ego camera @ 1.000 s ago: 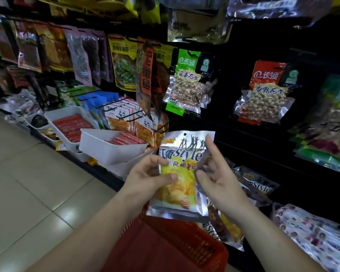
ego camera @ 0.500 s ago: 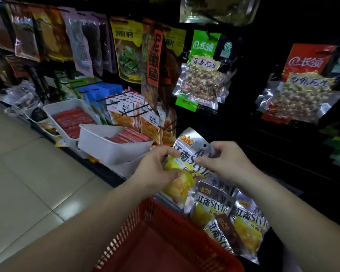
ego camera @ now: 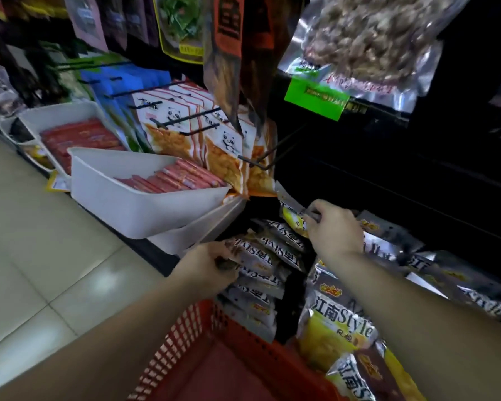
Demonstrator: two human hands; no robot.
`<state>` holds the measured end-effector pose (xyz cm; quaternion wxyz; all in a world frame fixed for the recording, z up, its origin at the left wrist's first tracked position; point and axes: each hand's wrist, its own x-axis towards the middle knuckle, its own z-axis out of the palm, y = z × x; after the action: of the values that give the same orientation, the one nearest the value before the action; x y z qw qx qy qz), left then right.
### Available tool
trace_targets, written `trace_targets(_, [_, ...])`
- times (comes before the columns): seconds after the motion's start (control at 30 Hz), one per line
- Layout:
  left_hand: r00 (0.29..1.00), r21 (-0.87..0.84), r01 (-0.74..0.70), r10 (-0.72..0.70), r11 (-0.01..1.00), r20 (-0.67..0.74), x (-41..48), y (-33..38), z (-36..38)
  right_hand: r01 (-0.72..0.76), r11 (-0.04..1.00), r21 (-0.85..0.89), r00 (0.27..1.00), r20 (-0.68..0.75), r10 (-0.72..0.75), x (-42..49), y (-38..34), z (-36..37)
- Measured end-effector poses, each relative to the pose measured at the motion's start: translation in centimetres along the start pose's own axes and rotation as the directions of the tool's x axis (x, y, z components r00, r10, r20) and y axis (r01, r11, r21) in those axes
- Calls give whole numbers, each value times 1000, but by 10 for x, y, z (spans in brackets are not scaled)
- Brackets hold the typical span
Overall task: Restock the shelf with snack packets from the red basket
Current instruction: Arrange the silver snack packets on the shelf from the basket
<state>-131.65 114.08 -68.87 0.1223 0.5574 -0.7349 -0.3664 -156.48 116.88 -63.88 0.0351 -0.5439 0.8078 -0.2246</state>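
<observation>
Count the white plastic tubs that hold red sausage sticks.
2. One white plastic tub sits farther back on the left; the other tub is nearer, in front of it. A third white tub beneath it hides its contents.

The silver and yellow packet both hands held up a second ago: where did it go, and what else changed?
The packet went down and forward, into the low shelf row behind the stocked packets. The right hand pinches its top edge. The left hand has let it go and now grips the stocked packets. The red basket and the white tray stayed where they were.
</observation>
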Motion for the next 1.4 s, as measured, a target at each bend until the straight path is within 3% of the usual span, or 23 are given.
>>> trace_targets(0.13, [948,140,-22,-24,990,318,-2,-18,-13,-49,999,23,996,75,47,25,-5,44])
trace_targets(0.27, [927,205,-174,90,963,364,-5,-25,-14,-108,986,128,954,292,66,37,3,71])
trace_targets(0.4, [869,257,-252,102,933,483,-6,-23,-13,-80,986,143,967,253,41,44,16,69])
trace_targets(0.47, [897,272,-269,138,924,420,-5,-22,-9,-13,995,97,979,202,-7,44,18,62])
trace_targets(0.57, [963,303,-235,178,923,202,1,-26,-5,61,998,33,979,191,-66,41,18,52])
trace_targets(0.67, [984,200,-179,177,963,27,8,-27,2,69,998,-4,969,236,-66,34,14,44])
trace_targets(0.8, [980,12,-99,99,995,-172,26,-21,15,196,974,118,979,34,-201,-1,1,30])
trace_targets(0.9, [965,-104,-92,63,990,-254,42,-13,23,429,868,252,893,30,-450,-51,-12,20])
trace_targets(1.0, [943,-194,-119,50,974,-329,53,-3,34,654,729,200,703,195,-684,-76,-17,26])
trace_targets(1.07, [944,-270,-90,-4,959,-330,59,2,41,677,727,113,637,404,-657,-76,-21,39])
trace_targets(1.13, [959,-414,-43,-79,909,-273,63,6,46,635,772,-33,686,484,-544,-67,-20,52])
trace_targets(1.2, [966,-478,-33,-95,878,-241,62,5,44,634,745,-208,720,510,-470,-56,-18,65])
trace_targets(1.33, [939,-338,-2,-114,941,-325,54,-11,40,617,727,-301,732,558,-390,-34,-14,84])
trace_targets(1.4, [962,-252,110,-167,961,-215,48,-19,45,596,759,-262,735,559,-384,-20,-10,90])
